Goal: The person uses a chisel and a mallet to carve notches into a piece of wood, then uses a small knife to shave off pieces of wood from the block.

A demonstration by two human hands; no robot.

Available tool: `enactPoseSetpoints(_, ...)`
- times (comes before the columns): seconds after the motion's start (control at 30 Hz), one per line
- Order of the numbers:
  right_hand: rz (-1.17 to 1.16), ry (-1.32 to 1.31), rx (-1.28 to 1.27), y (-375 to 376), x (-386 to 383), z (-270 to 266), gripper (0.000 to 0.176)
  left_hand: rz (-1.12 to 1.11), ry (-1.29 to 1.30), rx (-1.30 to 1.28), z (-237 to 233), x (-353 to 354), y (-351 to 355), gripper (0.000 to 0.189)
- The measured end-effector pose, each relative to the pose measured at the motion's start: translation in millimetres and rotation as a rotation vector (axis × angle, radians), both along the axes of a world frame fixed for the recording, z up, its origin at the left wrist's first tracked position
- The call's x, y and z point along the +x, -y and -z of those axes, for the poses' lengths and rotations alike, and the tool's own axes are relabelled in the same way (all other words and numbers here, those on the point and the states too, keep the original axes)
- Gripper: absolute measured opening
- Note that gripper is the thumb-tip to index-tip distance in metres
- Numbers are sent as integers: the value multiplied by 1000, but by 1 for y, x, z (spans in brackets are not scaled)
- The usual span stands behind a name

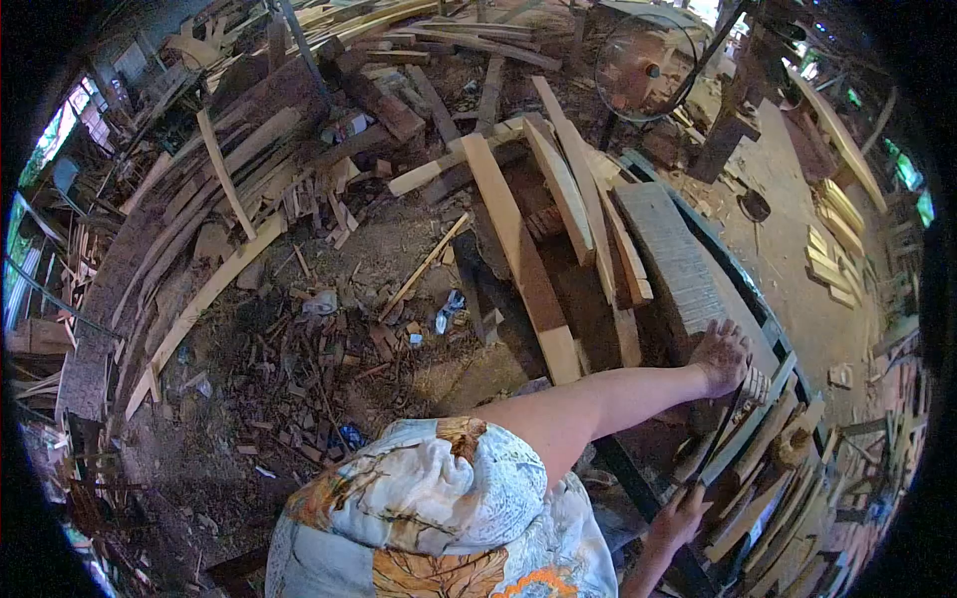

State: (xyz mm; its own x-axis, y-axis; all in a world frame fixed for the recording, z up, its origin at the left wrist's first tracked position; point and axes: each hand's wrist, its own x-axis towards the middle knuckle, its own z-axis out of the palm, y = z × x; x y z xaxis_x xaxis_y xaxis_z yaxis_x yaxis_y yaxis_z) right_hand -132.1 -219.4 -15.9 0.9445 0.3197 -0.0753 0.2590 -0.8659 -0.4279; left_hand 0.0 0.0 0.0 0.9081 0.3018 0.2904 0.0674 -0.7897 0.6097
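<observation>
My left hand (720,359) reaches out to the right, fingers spread flat near the lower end of a thick, rough grey timber (670,254). A thin dark strip (720,439) runs from beside that hand down toward my right hand (680,513). The fingers of my right hand are closed around the strip's lower end; its exact kind does not show. Just right of both hands lie a pale narrow board (750,429) and several offcuts (793,448).
Long planks (518,249) lean beside the timber. Wood scraps (369,349) litter the ground on the left, with a stack of curved boards (199,259) beyond. A round fan (648,70) stands at the back. Yellowish wood pieces (832,264) lie at far right.
</observation>
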Motion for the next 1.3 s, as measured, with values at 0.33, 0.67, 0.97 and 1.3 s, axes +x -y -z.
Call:
enactPoseSetpoints(0.33, -68, 240, 77, -56, 80, -13, 29, -68, 116, 161, 13, 9, -4, 23)
enactPoseSetpoints(0.67, 10, 252, 141, -8, -11, -3, 16, -107, 135, 237, 19, 13, -1, 23)
enactPoseSetpoints(0.97, -22, 211, 82, -51, 61, -23, 17, -103, 157, 240, 15, 10, -2, 24)
enactPoseSetpoints(1.3, 48, 252, 44, -59, 74, -18, 17, -228, 156, 149, 12, 4, -4, 22)
